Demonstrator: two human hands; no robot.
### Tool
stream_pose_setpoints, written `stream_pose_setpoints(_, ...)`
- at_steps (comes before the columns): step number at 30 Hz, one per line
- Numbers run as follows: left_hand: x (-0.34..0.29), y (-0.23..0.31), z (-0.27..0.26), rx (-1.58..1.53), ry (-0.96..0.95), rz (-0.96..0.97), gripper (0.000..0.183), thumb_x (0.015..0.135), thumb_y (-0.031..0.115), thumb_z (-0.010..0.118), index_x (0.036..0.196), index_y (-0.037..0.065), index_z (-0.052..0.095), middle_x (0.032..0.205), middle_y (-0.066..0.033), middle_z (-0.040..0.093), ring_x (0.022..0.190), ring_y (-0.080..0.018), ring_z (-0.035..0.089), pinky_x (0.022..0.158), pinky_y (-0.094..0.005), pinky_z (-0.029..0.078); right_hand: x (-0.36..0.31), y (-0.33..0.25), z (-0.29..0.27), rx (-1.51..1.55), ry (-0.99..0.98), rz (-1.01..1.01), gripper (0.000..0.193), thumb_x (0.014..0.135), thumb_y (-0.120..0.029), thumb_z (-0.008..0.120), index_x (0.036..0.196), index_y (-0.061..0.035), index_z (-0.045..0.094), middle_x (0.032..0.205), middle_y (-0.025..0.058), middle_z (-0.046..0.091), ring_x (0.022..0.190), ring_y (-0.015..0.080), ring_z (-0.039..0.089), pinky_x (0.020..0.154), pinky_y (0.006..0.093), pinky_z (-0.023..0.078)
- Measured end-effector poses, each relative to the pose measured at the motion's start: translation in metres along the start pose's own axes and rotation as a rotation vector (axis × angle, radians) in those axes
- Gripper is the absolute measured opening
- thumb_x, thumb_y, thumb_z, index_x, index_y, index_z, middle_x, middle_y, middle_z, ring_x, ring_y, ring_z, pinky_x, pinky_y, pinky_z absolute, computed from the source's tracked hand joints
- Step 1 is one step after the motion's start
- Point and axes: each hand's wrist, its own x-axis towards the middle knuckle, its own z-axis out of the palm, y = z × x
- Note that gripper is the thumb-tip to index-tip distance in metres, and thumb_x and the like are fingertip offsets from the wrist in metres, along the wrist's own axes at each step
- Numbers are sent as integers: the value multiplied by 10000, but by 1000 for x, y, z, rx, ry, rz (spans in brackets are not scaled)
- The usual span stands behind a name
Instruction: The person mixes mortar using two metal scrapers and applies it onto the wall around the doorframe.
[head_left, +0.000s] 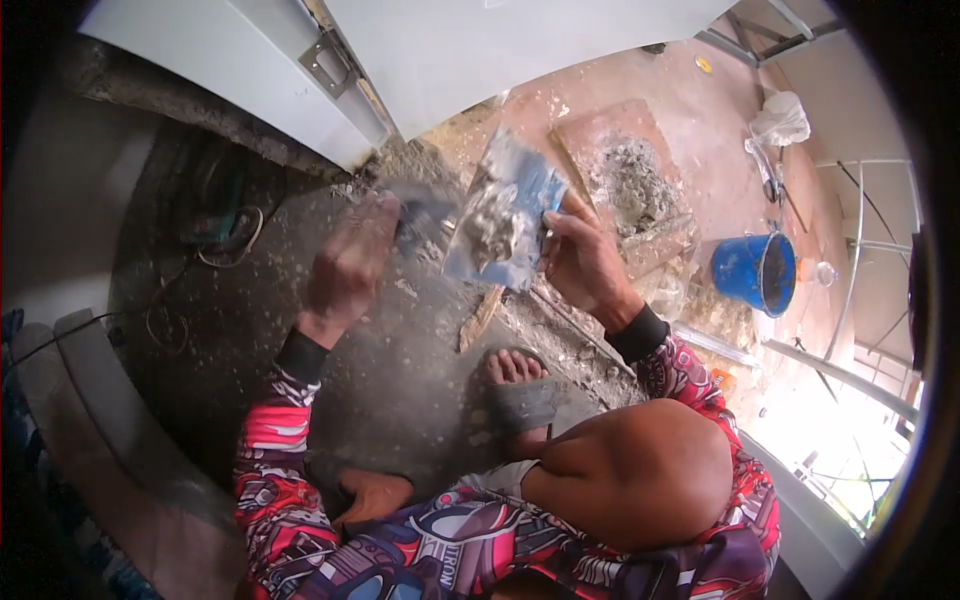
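Note:
My right hand [590, 258] grips a flat blue board [540, 190] by its right edge, thumb on top. Wet grey mortar [495, 225] lies smeared over the board's face. To the left, my left hand [352, 262] is closed on a dark trowel-like tool [425, 212]; motion smears both the fingers and the tool, so its exact shape is unclear. The tool is close to the board's left edge; whether they touch I cannot tell. Just beyond my left hand is the lower corner of a white door or panel [250, 75] with a metal latch plate [328, 64].
On the right, a mortar heap [640, 185] sits on a board, with a blue bucket [745, 272] nearby. A wood scrap [481, 318] and rubble lie near my sandalled foot [520, 385]. A cabled tool [212, 228] lies left; a metal frame [850, 250] stands right.

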Motion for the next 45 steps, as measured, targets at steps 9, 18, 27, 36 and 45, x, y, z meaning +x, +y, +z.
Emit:
stream_pose_setpoints(9, 21, 38, -1, -1199, 360, -881, 116, 938, 55, 603, 860, -27, 576, 642, -20, 569, 581, -93, 538, 552, -358, 498, 10, 6, -23, -91, 25, -80, 336, 978, -63, 496, 1312, -42, 480, 1037, 46, 628, 856, 149, 669, 650, 338, 595)
stream_pose_setpoints(18, 9, 66, -3, -550, 56, -341, 182, 877, -23, 572, 719, -4, 485, 640, -237, 536, 522, -361, 555, 470, -432, 375, 28, 1, -16, -136, 37, -115, 237, 958, -24, 559, 1192, -56, 538, 870, -23, 578, 668, 81, 572, 560, 258, 497)
stream_pose_setpoints(27, 2, 36, 27, -1102, 245, -898, 158, 910, 39, 577, 762, -1, 540, 609, -50, 557, 566, -130, 554, 493, -325, 415, 18, -25, -19, -177, 64, -100, 193, 976, -20, 531, 1168, -18, 548, 892, 11, 610, 676, 77, 619, 592, 243, 579)
stream_pose_setpoints(36, 18, 64, -10, -905, 192, -678, 248, 943, 88, 598, 722, 1, 525, 573, -73, 536, 552, -115, 554, 480, -326, 417, 22, -3, -30, -267, 72, -107, 137, 973, -47, 562, 1109, -48, 545, 814, -15, 565, 613, 72, 550, 540, 237, 478)
stream_pose_setpoints(45, -20, 65, 45, -645, -50, -445, 119, 865, -12, 547, 960, -51, 605, 635, -189, 596, 489, -243, 557, 475, -380, 439, 27, -29, -28, -183, 67, -185, 239, 968, -15, 542, 1205, -36, 513, 900, 26, 627, 692, 115, 653, 570, 291, 582)
